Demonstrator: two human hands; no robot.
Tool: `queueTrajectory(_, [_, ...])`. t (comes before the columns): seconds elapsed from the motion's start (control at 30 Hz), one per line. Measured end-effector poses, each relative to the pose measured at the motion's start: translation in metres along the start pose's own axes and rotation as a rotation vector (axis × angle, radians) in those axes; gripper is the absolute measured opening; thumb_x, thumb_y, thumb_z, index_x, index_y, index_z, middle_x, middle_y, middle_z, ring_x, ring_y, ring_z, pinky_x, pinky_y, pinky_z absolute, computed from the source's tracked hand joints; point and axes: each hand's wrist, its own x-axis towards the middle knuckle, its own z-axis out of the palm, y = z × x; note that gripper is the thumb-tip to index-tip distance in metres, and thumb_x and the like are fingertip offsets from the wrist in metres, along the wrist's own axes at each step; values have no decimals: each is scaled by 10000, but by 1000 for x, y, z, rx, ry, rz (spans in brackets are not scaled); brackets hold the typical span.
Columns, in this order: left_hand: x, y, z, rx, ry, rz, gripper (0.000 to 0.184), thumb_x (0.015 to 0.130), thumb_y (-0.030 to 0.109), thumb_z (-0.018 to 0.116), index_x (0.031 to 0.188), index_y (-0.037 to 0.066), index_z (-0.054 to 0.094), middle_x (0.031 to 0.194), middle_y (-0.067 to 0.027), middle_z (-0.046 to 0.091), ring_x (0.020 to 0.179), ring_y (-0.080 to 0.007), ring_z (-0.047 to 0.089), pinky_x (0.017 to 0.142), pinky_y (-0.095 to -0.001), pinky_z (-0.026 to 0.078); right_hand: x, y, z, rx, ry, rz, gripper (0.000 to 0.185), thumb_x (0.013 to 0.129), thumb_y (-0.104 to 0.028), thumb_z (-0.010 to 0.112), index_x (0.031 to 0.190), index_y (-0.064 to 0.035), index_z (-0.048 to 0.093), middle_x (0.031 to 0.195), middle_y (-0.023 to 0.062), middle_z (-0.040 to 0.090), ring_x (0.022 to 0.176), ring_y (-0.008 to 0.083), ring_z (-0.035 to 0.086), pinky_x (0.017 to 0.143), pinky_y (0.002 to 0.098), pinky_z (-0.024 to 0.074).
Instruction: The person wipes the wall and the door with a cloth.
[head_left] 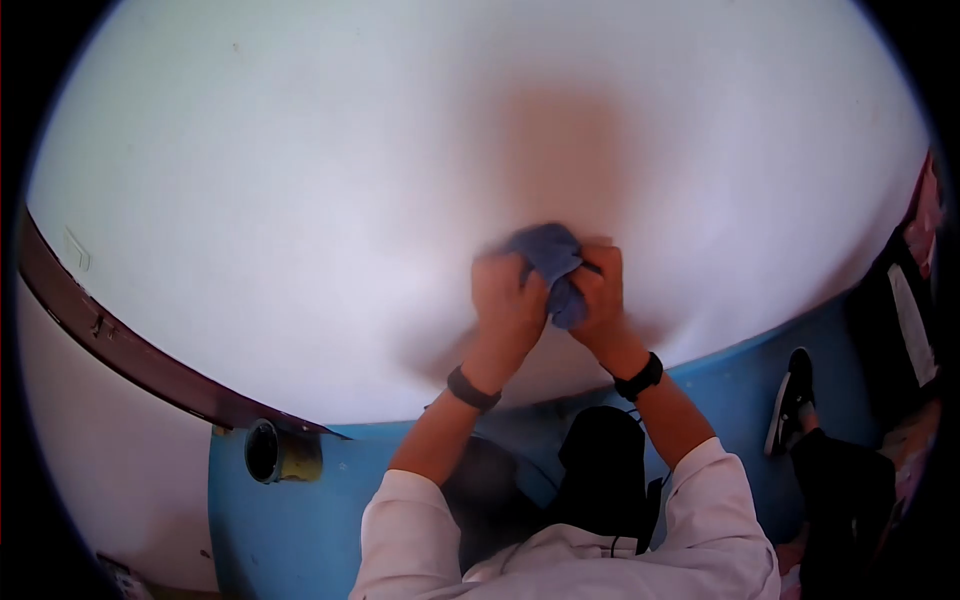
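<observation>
A crumpled blue-grey cloth (552, 262) is bunched between my two hands, in front of a broad white surface (300, 200). My left hand (508, 298) is closed on the cloth's left side, fingers curled in. On its right side, my right hand (600, 290) grips the cloth with bent fingers. Both hands are slightly blurred, and part of the cloth is hidden inside them. Whether the cloth touches the white surface, I cannot tell. Each wrist wears a dark band, and a soft brownish shadow falls on the white surface beyond the hands.
Below the white surface lies a blue area (320, 530). A round, open-mouthed container (300, 460) is at the lower left, near a dark brown strip (130, 350) with a latch-like fitting. At right are another person's dark-trousered leg (845, 480) and black shoe (792, 400).
</observation>
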Motion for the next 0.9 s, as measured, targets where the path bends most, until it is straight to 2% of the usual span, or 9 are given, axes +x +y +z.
queueTrajectory(0.07, [14, 19, 18, -49, 71, 33, 170, 678, 78, 624, 836, 99, 566, 938, -102, 514, 830, -289, 491, 721, -402, 427, 2, 14, -18, -48, 24, 24, 341, 761, -88, 707, 1038, -47, 512, 1005, 129, 490, 925, 286, 505, 780, 364, 431])
queueTrajectory(0.17, [8, 35, 36, -126, -63, 105, 152, 692, 88, 618, 828, 133, 567, 880, -75, 505, 800, -249, 489, 732, -372, 435, -36, 31, -28, -215, 11, 180, 303, 802, -119, 700, 1001, -44, 485, 992, 106, 489, 922, 239, 509, 794, 348, 424])
queueTrajectory(0.27, [-11, 44, 42, -211, -110, 204, 155, 695, 98, 624, 829, 151, 567, 835, -50, 490, 785, -212, 486, 761, -345, 452, -93, 42, -27, 0, 86, 366, 211, 742, -77, 700, 923, -28, 602, 948, 94, 488, 872, 261, 476, 748, 327, 405])
queueTrajectory(0.37, [-62, 44, 51, -241, -233, 234, 153, 705, 109, 620, 841, 142, 558, 825, -35, 488, 783, -194, 488, 811, -343, 462, -163, 42, -14, 343, 220, 656, 201, 751, -112, 709, 898, -36, 595, 947, 92, 468, 884, 266, 468, 751, 339, 393])
queueTrajectory(0.47, [-117, 36, 56, -284, -292, 207, 156, 706, 115, 613, 852, 128, 558, 837, -55, 497, 780, -211, 487, 798, -342, 455, -182, 29, -15, 45, -56, 424, 243, 736, -148, 729, 898, -47, 578, 973, 101, 466, 893, 275, 470, 759, 373, 391])
queueTrajectory(0.5, [-131, 32, 54, -308, -305, 169, 161, 704, 116, 612, 856, 124, 562, 840, -61, 500, 783, -218, 488, 789, -342, 452, -185, 21, -10, 82, -73, 414, 271, 725, -159, 738, 914, -54, 575, 984, 106, 474, 916, 284, 477, 776, 401, 394])
queueTrajectory(0.63, [-155, 7, 14, -275, -371, 37, 173, 677, 124, 618, 844, 97, 580, 845, -85, 511, 785, -254, 501, 732, -363, 443, -176, 1, 4, 10, -223, 128, 324, 658, -180, 754, 908, -64, 584, 1014, 135, 491, 937, 301, 484, 786, 415, 404])
queueTrajectory(0.73, [-140, -21, -22, -162, -306, 56, 171, 653, 123, 622, 814, 77, 589, 847, -93, 520, 782, -278, 515, 688, -384, 438, -160, -9, 32, 63, -268, 10, 298, 646, -186, 730, 887, -81, 590, 1007, 132, 514, 912, 309, 502, 783, 421, 410])
queueTrajectory(0.9, [-85, -56, -41, 36, 25, -49, 267, 689, 64, 643, 950, 109, 605, 901, -104, 526, 805, -301, 509, 672, -394, 415, -62, -40, 65, 95, -193, -94, 186, 693, -156, 667, 848, -109, 577, 979, 93, 539, 866, 291, 525, 759, 409, 422])
